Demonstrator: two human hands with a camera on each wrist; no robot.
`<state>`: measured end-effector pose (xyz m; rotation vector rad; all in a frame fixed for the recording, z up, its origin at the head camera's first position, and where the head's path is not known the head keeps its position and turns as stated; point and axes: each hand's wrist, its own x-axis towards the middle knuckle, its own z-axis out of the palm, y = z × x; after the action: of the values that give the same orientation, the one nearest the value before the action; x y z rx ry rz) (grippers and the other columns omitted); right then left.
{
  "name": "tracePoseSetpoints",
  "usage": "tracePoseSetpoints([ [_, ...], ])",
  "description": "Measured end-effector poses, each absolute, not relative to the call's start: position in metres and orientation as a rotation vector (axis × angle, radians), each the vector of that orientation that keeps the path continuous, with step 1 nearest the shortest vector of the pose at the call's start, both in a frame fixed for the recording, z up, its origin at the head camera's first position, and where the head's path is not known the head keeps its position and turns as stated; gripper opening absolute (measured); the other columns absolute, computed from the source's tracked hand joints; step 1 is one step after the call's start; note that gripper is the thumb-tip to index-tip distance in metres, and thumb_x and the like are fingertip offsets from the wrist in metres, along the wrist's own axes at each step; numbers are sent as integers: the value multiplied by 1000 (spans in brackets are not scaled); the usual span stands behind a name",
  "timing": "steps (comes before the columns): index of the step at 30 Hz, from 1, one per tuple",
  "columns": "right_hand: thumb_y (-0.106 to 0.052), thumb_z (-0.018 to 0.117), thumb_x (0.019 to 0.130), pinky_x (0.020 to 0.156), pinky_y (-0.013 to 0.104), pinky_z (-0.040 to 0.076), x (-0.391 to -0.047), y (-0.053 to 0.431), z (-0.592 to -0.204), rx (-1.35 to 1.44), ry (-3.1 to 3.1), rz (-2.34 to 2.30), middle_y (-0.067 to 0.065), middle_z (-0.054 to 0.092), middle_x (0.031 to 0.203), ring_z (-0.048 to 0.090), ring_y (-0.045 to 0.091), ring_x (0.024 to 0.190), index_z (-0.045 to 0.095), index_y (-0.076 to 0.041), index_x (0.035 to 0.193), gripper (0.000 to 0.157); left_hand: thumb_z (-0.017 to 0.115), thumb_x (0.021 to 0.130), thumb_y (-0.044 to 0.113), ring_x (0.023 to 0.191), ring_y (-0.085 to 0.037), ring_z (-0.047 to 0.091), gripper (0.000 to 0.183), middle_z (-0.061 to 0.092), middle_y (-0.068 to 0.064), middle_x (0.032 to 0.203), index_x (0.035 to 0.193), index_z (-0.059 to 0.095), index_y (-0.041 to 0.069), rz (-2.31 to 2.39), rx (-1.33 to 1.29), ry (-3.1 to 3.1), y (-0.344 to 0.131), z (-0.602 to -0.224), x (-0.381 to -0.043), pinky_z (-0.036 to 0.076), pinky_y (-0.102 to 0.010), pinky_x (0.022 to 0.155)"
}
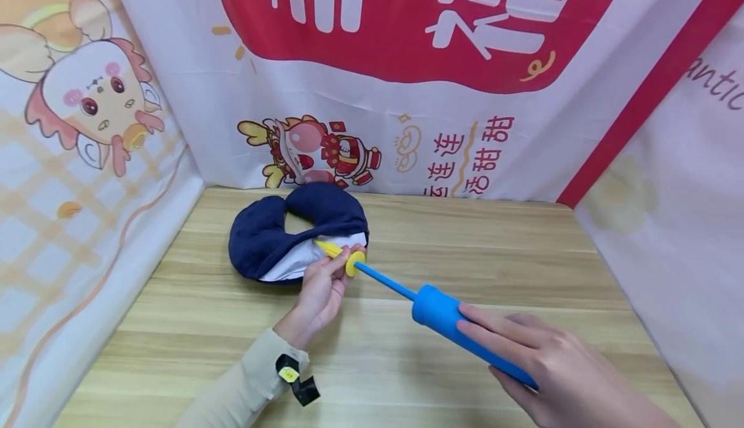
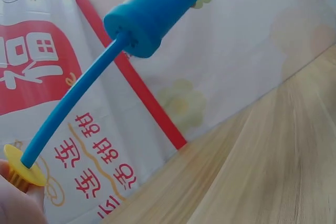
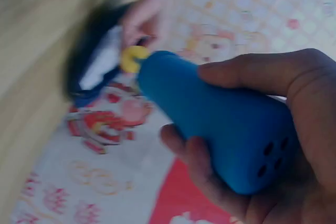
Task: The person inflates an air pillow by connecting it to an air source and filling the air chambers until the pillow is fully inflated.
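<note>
A blue hand pump (image 1: 447, 318) with a yellow nozzle (image 1: 330, 248) slants across the middle of the head view. My right hand (image 1: 540, 357) grips its blue barrel, fingers and thumb wrapped round it in the right wrist view. At the pump's other end, my left hand (image 1: 324, 286) pinches the yellow nozzle just below its round flange (image 1: 355, 263). The nozzle's tip lies at the white inner lining (image 1: 290, 263) of a navy U-shaped neck pillow (image 1: 256, 234), whose cover is open along the front. Whether the tip sits in a valve I cannot tell.
The pillow rests on a wooden table (image 1: 465, 241) near its back edge. Printed cloth (image 1: 511, 144) hangs behind the table, with more cloth at the left (image 1: 70, 221) and right (image 1: 668, 221). A black strap (image 1: 302, 386) dangles at the left sleeve.
</note>
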<state>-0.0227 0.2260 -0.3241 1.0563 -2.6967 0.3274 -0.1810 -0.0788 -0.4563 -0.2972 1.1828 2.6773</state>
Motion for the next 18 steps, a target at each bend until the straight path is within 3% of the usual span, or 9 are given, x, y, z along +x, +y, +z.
tracePoseSetpoints([
  [2,-56,37,106,71,23,62,-24,218,-325,1060,-2660,346,-12,62,151,67,8,101,51,-31,157,58,56,109,8,106,-11,77,44,80,-5,114,146,44,-13,2699,-326,1172,-79,-456,-180,57,-23,100],
  [5,-38,67,103,70,26,62,-36,197,-337,1074,-2597,359,-6,64,150,67,11,96,58,-25,152,51,55,109,10,108,-10,76,45,78,-6,117,147,45,-13,2718,-374,1181,-76,-457,-176,56,-23,102],
  [9,-15,93,75,72,36,64,-57,171,-361,1082,-2549,333,0,69,144,71,16,92,68,-18,140,70,53,111,11,113,-10,73,47,77,-5,119,148,42,-14,2686,-391,1208,-67,-463,-162,56,-20,101],
  [13,-14,89,76,76,39,65,-71,152,-386,1123,-2474,291,5,70,142,76,19,95,70,-10,136,63,52,111,12,117,-11,72,47,77,-3,118,149,42,-14,2643,-375,1227,-60,-468,-151,56,-20,99],
  [18,-11,89,78,78,39,64,-78,156,-402,1160,-2461,283,6,65,149,75,20,103,64,-9,144,71,56,109,7,111,-11,75,44,77,-10,124,145,42,-13,2642,-325,1238,-65,-471,-160,57,-22,99],
])
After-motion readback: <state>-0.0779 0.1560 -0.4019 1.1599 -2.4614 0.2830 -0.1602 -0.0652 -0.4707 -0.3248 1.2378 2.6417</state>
